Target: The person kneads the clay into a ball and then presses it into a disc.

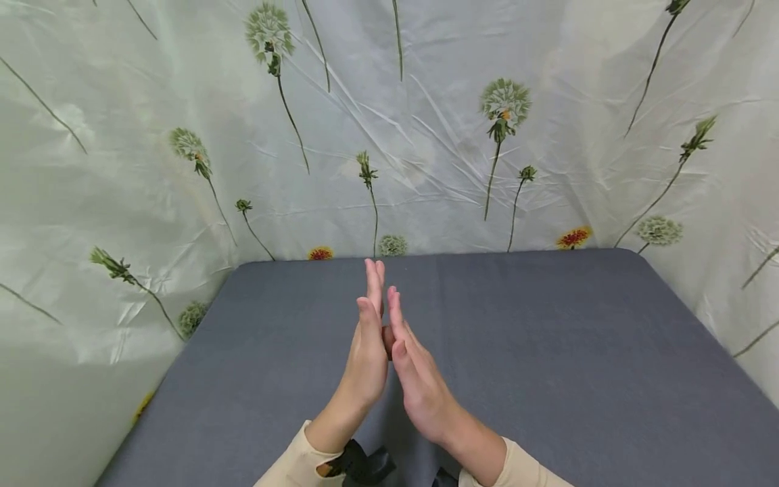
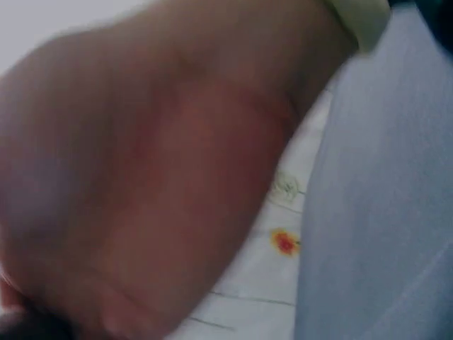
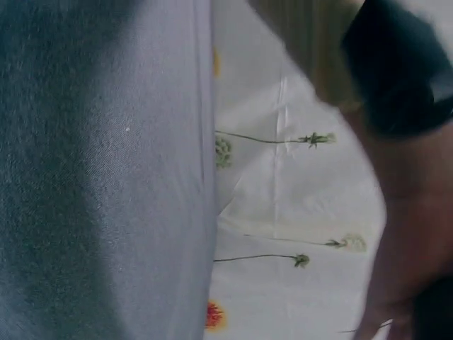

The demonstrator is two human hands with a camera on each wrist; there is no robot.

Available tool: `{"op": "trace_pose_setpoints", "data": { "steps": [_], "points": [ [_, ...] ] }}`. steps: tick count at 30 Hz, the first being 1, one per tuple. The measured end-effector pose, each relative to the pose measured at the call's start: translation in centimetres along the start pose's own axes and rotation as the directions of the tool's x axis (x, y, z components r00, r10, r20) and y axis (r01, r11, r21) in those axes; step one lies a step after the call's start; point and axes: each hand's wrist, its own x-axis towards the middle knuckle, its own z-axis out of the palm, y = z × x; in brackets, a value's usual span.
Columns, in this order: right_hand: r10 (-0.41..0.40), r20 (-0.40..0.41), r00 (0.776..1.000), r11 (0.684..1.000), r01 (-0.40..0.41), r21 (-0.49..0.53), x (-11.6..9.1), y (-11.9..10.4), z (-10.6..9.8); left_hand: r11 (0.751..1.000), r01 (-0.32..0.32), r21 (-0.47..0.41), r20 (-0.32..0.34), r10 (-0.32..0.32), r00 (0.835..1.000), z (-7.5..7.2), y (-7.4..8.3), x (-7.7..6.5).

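My left hand and right hand are raised over the grey table, palms facing each other and fingers straight, pointing away from me. Between the palms shows a small reddish-brown rounded piece, mostly hidden by the hands; I cannot tell what it is. The fingers of the two hands stand close together, with a narrow gap near the tips. In the left wrist view the left hand fills much of the picture, blurred. The right wrist view has part of the right hand at its right edge.
The grey cloth-covered table spreads out under both hands. A pale curtain printed with dandelions and flowers hangs behind and along the sides. A black wrist strap shows at the left cream sleeve.
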Motion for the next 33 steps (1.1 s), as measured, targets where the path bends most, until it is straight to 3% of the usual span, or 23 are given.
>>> {"op": "trace_pose_setpoints", "data": {
  "steps": [2,5,8,10,13,16,21,26,30,33],
  "points": [
    [-0.028,-0.025,0.999,0.997,0.026,-0.067,-0.2,-0.5,0.0,0.998,0.051,-0.044,0.004,-0.051,0.999,0.0,-0.6,0.3],
    [-0.139,-0.046,0.989,0.971,0.127,-0.203,-0.2,-1.0,-0.3,0.987,0.11,-0.12,0.048,-0.105,0.993,0.6,-1.2,0.3],
    [-0.256,-0.066,0.964,0.918,0.221,-0.328,0.1,-1.3,-1.1,0.981,0.11,-0.159,0.112,-0.093,0.989,1.8,-1.3,0.0],
    [-0.27,-0.081,0.96,0.909,0.225,-0.352,0.4,-1.4,-1.9,0.982,0.11,-0.154,0.15,-0.087,0.985,2.5,-1.1,-0.6],
    [-0.179,-0.111,0.977,0.952,0.144,-0.271,1.1,-1.0,-3.0,0.99,0.101,-0.1,0.177,-0.082,0.981,3.0,-0.5,-1.5],
    [-0.049,-0.093,0.994,0.992,0.037,-0.12,1.6,-0.4,-3.5,0.997,0.074,-0.006,0.152,-0.072,0.986,2.7,0.3,-2.3],
    [0.042,-0.019,0.999,0.999,-0.042,0.024,1.4,0.1,-2.5,0.996,-0.024,0.084,0.071,0.018,0.997,1.6,1.0,-2.1],
    [0.046,0.008,0.999,0.998,-0.046,0.046,0.6,-0.1,-0.5,0.996,-0.064,0.066,0.024,0.062,0.998,0.2,0.8,-0.6],
    [0.02,-0.019,1.0,1.0,-0.02,0.001,-0.1,-1.0,0.4,0.999,0.014,-0.038,0.028,-0.013,1.0,-0.7,0.4,0.4],
    [-0.052,-0.058,0.997,0.996,0.048,-0.078,-0.2,-1.6,0.6,0.99,0.078,-0.113,0.068,-0.071,0.995,-0.9,0.0,0.6]
  ]
}}
